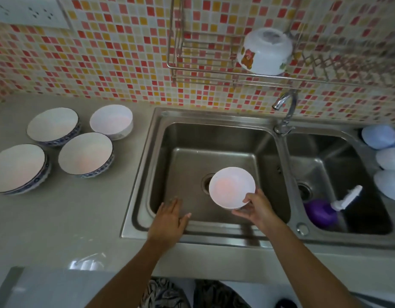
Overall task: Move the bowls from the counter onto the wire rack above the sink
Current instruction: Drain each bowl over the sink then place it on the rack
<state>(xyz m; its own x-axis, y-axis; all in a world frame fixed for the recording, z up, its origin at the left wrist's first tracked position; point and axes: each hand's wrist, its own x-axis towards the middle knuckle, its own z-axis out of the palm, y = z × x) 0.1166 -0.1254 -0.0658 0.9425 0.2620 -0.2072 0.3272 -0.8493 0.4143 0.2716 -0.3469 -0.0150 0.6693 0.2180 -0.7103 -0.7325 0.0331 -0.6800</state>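
Note:
My right hand [256, 210] grips a small white bowl [231, 186] by its near rim, held over the left sink basin [181, 138]. Beside it my left hand [170, 216] hovers flat and empty over the basin's front edge, fingers apart. Several bowls stand upright on the grey counter [70, 218] at left: three with blue-patterned sides [52, 125] [85, 153] [17, 167] and one plain white bowl [111, 121]. On the wire rack [192, 70] above the sink, a white bowl with a flower print [265, 51] rests upside down.
A chrome tap [285, 107] rises between the two basins, under the rack. The right basin holds a purple bottle [321, 212] with a white brush [347, 196]. Pale blue and white lids or dishes [379, 136] sit at the far right. Mosaic tiles cover the wall.

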